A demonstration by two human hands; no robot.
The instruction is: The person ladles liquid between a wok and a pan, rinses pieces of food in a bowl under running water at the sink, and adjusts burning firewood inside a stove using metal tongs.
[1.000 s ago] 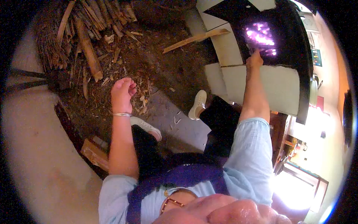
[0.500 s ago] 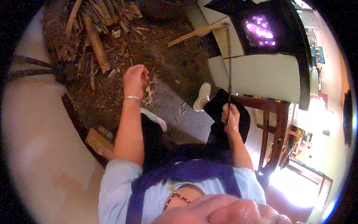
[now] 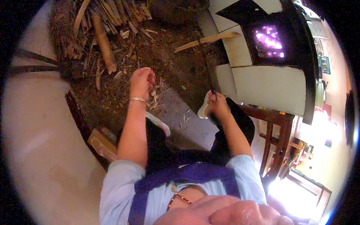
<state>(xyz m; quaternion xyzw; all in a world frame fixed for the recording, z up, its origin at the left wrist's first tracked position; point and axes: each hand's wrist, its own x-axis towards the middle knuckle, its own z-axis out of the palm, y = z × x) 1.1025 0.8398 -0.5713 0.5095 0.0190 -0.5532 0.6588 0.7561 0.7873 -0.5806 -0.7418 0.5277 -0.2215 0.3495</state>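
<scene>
My left hand [image 3: 142, 79], with bangles at its wrist, hangs above the littered floor with its fingers curled; I see nothing in it. My right hand [image 3: 218, 105] is closed around the end of a long, thin dark rod [image 3: 208, 71], like a fire poker. From this hand the rod points forward, and its far end fades into the dark ground near a split stick of firewood [image 3: 206, 40]. That stick lies against the pale-tiled stove [image 3: 270, 80], one end close to the opening where embers [image 3: 269, 38] glow pinkish-purple.
A pile of split firewood [image 3: 107, 17] and twigs lies ahead on the left, with chips scattered around. One thick stick [image 3: 104, 45] juts towards me. A pale wall [image 3: 41, 123] and a cardboard box [image 3: 101, 142] are at my left. A brown wooden frame [image 3: 275, 135] stands at my right.
My right hand has moved forward and left, and the rod has swung from beside the stove to the ground left of it. My left hand stays curled, nearly in place; the view shifted slightly.
</scene>
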